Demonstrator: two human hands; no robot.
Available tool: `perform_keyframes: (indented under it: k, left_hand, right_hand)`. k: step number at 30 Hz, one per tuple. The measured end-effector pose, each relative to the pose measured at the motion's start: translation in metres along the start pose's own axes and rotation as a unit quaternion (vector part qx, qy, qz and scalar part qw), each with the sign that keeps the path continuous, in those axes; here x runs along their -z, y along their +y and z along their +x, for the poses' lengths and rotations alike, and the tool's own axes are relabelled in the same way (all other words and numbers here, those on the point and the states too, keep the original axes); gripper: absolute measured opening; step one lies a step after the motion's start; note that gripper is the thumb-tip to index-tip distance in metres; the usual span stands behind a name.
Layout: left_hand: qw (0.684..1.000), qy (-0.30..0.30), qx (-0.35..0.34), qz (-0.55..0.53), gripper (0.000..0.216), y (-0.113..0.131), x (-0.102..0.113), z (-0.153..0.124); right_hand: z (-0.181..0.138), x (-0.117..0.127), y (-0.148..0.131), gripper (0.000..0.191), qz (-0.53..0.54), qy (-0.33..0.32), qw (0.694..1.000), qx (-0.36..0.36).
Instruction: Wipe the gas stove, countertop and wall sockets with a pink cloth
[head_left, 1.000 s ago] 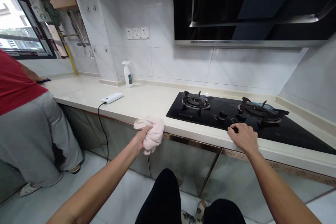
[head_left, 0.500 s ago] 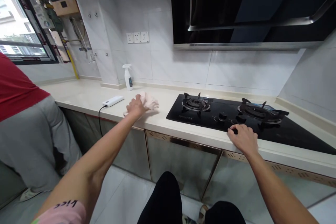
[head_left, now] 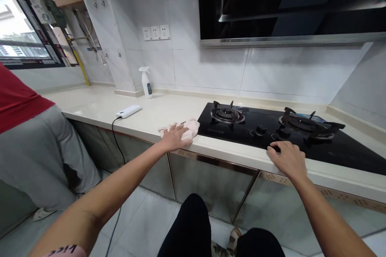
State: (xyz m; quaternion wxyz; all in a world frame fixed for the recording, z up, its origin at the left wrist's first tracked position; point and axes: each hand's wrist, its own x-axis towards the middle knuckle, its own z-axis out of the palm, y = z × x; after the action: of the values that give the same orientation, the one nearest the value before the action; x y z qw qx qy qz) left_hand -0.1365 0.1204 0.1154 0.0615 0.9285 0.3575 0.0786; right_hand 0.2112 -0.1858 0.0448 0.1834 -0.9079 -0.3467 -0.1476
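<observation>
My left hand presses a pale pink cloth onto the cream countertop, with its fingers over the cloth's top. The cloth is bunched, and its right side reaches the left edge of the black glass gas cooktop. At the cooktop's front edge rests my right hand, palm down. Its fingers are loosely bent, the thumb stands apart, and nothing shows in it. Behind the right hand are the control knobs.
A white spray bottle stands near the wall. A white device with a black cable lies on the counter. Above the cooktop juts a black range hood. A person in grey trousers stands at the left.
My left hand has slid the cloth to the right along the counter, up to the cooktop. The right hand stays at the cooktop's front edge. The view has shifted slightly.
</observation>
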Motion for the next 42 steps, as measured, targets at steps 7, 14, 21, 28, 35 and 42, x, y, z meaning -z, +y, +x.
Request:
perform_keyframes:
  k: [7,14,21,28,35,42]
  left_hand:
    - [0.999,0.008,0.011,0.030,0.056,0.008,-0.015,0.038]
    - [0.999,0.010,0.053,0.005,0.061,0.023,-0.024,0.152]
    - [0.995,-0.005,0.096,-0.005,0.066,0.028,-0.035,0.269]
    - [0.997,-0.025,0.066,-0.008,0.061,0.041,-0.038,0.327]
    - [0.998,-0.050,-0.040,0.022,0.058,0.036,-0.026,0.253]
    - [0.979,-0.064,-0.191,0.008,0.050,0.015,-0.015,0.093]
  right_hand:
    - [-0.004,-0.002,0.001,0.056,-0.011,0.015,1.000,0.011]
    - [-0.006,-0.002,0.000,0.053,-0.022,0.014,0.999,0.036]
    - [-0.006,-0.005,0.003,0.047,-0.027,0.041,0.997,0.055]
    - [-0.006,-0.003,0.002,0.040,-0.013,0.048,0.997,0.055]
    - [-0.004,0.001,0.000,0.049,-0.028,0.031,0.999,0.022]
    - [-0.005,0.002,-0.003,0.058,-0.036,0.015,0.999,0.002]
